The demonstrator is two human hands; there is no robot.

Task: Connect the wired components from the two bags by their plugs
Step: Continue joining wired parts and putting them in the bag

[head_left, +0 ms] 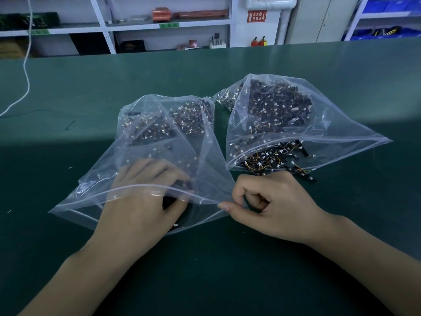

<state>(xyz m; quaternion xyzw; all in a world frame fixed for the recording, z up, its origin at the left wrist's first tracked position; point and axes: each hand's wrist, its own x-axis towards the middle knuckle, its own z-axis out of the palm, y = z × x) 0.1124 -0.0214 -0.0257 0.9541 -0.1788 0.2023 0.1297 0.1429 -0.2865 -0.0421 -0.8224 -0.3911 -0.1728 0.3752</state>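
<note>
While right hand (pixel 271 208) pinches left bag (pixel 145 156), left fingers (pixel 164 176) seemingly touch components (pixel 182 185).

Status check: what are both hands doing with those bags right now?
Left hand inside near bag, reaching for parts. Right hand pinching its rim. Far bag open, parts spilling. Nothing connected yet.

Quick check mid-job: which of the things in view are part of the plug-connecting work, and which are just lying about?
Part of the job:
- left bag, with the left hand reaching inside
- right bag
- loose wired components spilling from the right bag's mouth
- right hand, pinching the left bag's rim

Lying about:
- white cable on the table
- shelving behind
- fire extinguishers
</note>
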